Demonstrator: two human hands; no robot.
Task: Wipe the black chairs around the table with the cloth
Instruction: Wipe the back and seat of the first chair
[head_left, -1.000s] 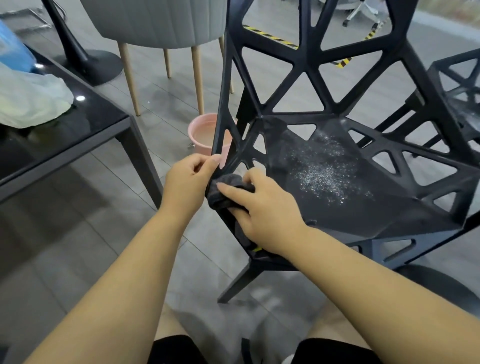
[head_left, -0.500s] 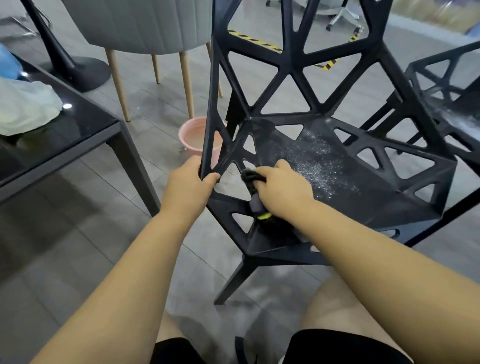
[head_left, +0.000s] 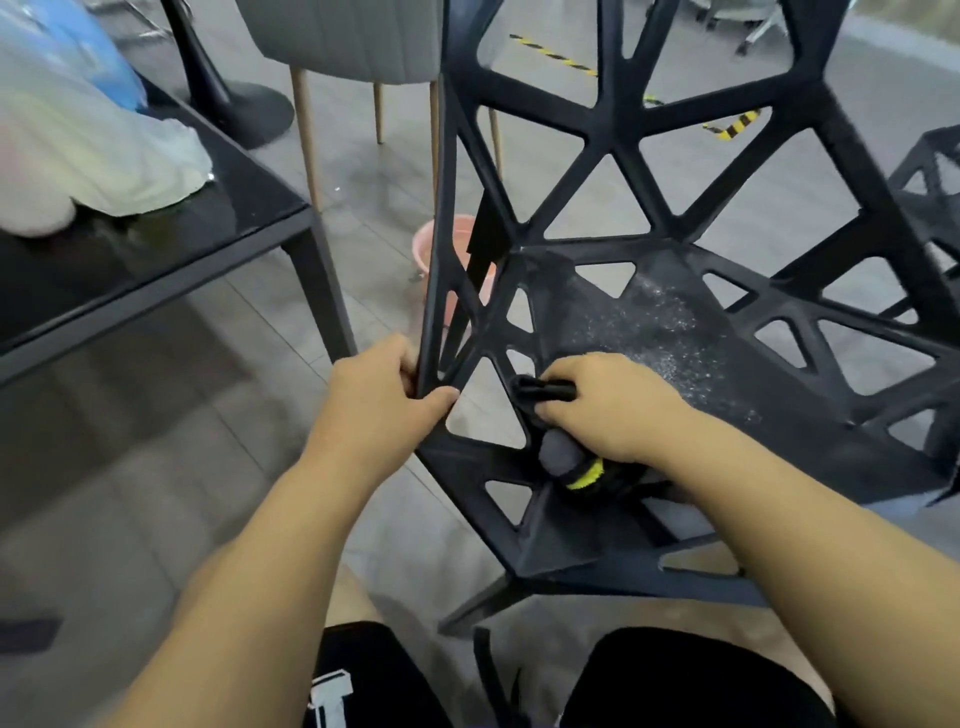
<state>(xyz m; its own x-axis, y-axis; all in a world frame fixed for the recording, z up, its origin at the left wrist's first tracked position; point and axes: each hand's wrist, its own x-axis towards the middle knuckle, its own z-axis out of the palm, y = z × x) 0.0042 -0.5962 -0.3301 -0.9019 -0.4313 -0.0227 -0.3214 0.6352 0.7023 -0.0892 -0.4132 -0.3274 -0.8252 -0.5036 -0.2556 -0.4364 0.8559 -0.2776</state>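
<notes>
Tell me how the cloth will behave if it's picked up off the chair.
Likely floppy: the cloth bunches and folds under the right hand. Probably light, being a soft wad. Unlikely to roll or slide on the chair; it looks fuzzy.

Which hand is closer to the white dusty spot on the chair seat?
Right. The right hand holds the cloth on the chair, right next to the dusty spot. The left hand grips the chair's side frame, farther away.
</notes>
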